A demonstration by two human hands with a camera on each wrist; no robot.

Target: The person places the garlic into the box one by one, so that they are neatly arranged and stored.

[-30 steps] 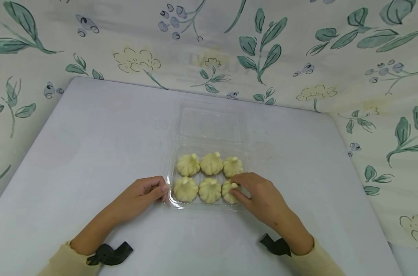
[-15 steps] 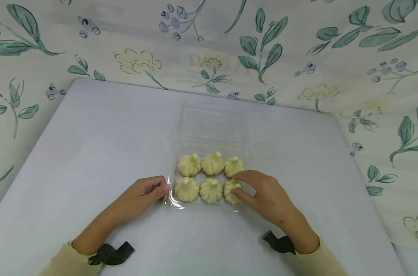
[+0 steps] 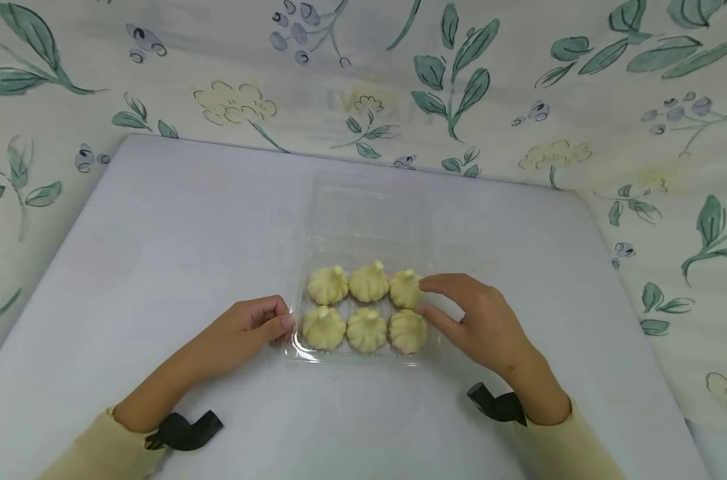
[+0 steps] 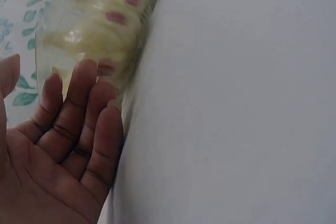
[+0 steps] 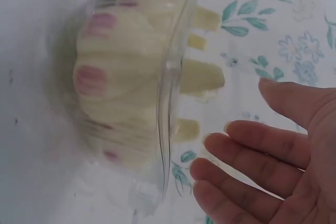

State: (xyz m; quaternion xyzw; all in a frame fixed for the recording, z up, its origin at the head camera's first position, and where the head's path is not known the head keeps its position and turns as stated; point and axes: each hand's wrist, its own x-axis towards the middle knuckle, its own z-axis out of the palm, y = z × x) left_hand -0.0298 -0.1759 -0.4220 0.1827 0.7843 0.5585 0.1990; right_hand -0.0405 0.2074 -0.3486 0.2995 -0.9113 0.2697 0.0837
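Note:
Pale yellow garlic bulbs (image 3: 366,330) with short stems sit in two rows of three inside a clear plastic clamshell box (image 3: 357,360). Its lid (image 3: 369,207) lies folded back on the far side. My left hand (image 3: 249,333) is at the box's left edge; in the left wrist view its loosely bent fingers (image 4: 79,93) rest against the outer wall, thumb apart. My right hand (image 3: 477,320) hovers by the right side with thumb and fingers spread, nearest the far right garlic bulb (image 3: 404,290). The right wrist view shows nothing between those fingers, and pinkish patches low on the bulbs (image 5: 121,77).
The box stands on a white table (image 3: 189,220). Cloth printed with leaves and flowers (image 3: 351,87) hangs along the back and both sides. Black wrist mounts (image 3: 186,432) sit at both sleeves.
My right hand has drawn off the near right garlic bulb, moving right and away from me, so that bulb shows whole. My left hand stays at the box's left edge.

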